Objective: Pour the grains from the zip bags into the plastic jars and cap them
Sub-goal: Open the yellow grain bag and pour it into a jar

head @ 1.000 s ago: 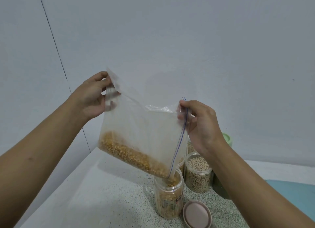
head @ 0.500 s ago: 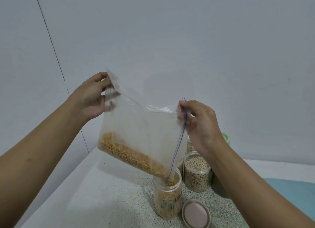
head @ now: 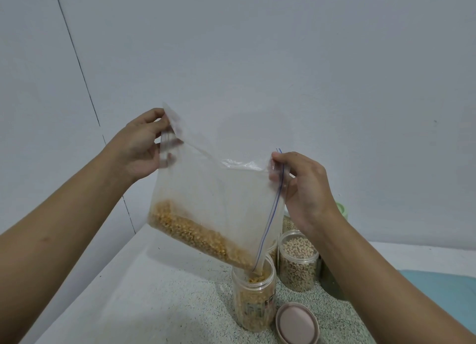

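Little differs from half a second ago: both hands keep the zip bag (head: 213, 202) at the same tilt, and the yellow grains (head: 195, 235) still lie along its lower edge. The fingers of the left hand (head: 140, 148) pinch the bag's high corner; those of the right hand (head: 304, 186) pinch the zipper edge, lower down. Below the right fingers, the bag's open corner dips into the open jar (head: 253, 300), filled most of the way with yellow grains, on the surface (head: 154, 305). Just right of it lies a pink lid (head: 297, 323). Under the right wrist, a second lidless jar (head: 298, 261) holds pale beans.
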